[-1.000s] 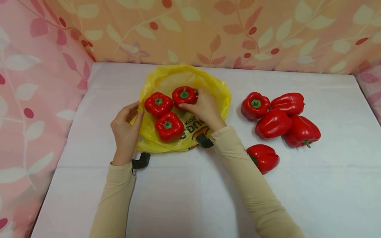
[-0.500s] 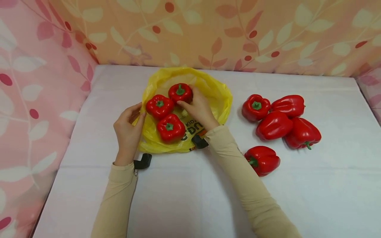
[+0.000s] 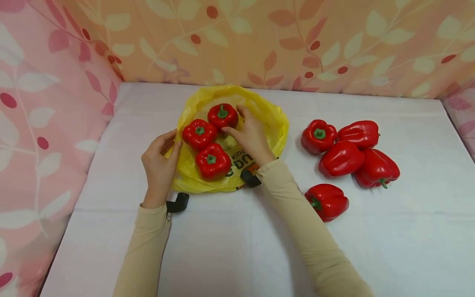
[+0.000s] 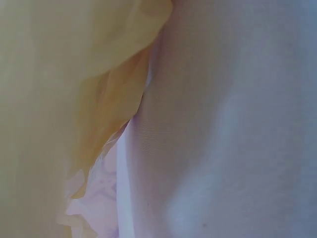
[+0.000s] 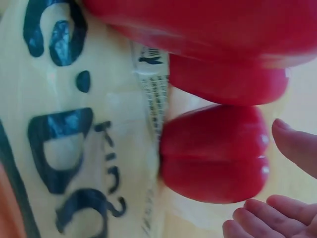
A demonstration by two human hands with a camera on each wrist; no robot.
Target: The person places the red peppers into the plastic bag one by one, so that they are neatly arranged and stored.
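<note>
A yellow plastic bag (image 3: 280, 123) lies with its mouth spread wide, and three red bell peppers stand in it, stems up. My left hand (image 3: 157, 167) pinches the bag's left rim between thumb and fingers. My right hand (image 3: 253, 134) is inside the bag beside the farthest bell pepper (image 3: 222, 116). In the right wrist view its thumb and fingers are spread, just off that pepper's side. Touching that pepper are the left one (image 3: 199, 136) and the front one (image 3: 213, 163). The left wrist view shows only bag plastic (image 4: 44, 124) and cloth.
To the right on the white cloth (image 3: 215, 247) lie several more bell peppers (image 3: 341, 159) in a cluster. A single bell pepper (image 3: 328, 202) lies nearer, partly behind the right sleeve. A patterned curtain (image 3: 237, 45) borders the back and left.
My right hand has moved the farthest pepper leftward and back until it met the left one, then loosened its fingers from it. My left hand keeps holding the rim.
</note>
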